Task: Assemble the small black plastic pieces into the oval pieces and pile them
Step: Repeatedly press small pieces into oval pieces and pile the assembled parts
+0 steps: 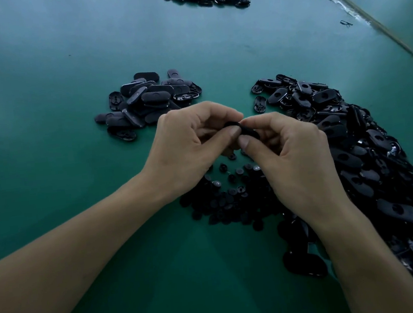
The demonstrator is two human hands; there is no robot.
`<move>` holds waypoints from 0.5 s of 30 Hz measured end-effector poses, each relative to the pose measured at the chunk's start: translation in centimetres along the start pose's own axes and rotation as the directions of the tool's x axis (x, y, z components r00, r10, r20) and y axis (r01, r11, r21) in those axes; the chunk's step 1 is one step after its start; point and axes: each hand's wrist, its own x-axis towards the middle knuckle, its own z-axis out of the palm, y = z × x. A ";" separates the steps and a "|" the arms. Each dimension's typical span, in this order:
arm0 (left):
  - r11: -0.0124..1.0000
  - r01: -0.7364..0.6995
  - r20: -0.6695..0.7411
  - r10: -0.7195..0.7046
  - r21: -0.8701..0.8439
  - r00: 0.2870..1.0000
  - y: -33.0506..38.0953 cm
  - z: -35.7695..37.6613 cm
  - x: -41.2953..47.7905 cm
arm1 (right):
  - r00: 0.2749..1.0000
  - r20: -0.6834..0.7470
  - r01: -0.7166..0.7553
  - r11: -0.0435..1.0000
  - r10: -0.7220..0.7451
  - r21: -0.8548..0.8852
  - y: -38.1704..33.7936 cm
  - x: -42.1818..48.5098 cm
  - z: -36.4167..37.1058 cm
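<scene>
On the green table (44,122), left of centre, lies a small pile (148,101) of ovals that I take for finished ones.

Your left hand (193,142) comes next. The forearm angles in from the lower left and the wrist is raised off the table. Its fingers are curled and the thumb presses on the near end of one oval piece (244,129). That piece is held in the air between both hands, above the scatter of small black pieces (230,197).

Your right hand (289,152) meets it from the other side. Thumb and forefinger pinch the oval's right end, and the other fingers curl beneath.

So you are in the fitting step, working an insert into this oval. Your fingers cover the hole, so I can't tell whether the small piece is seated; it may be partly in.

The next move, as I judge it, calls for a firm, even squeeze until the insert sits flush. Then reach forward and left to drop the oval on the small pile, and take a fresh one from the big heap (351,141) on your far right.
</scene>
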 end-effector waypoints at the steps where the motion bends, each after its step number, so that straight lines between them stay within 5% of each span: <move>1: 1.000 -0.014 0.004 0.014 0.018 1.000 0.0 0.0 -0.1 | 1.000 -0.005 0.009 1.000 -0.009 0.003 0.0 0.0 -0.1; 15: 0.993 0.095 -0.162 -0.105 -0.072 0.981 0.2 -0.5 0.5 | 0.998 -0.060 -0.020 0.999 0.023 0.050 0.3 0.1 0.1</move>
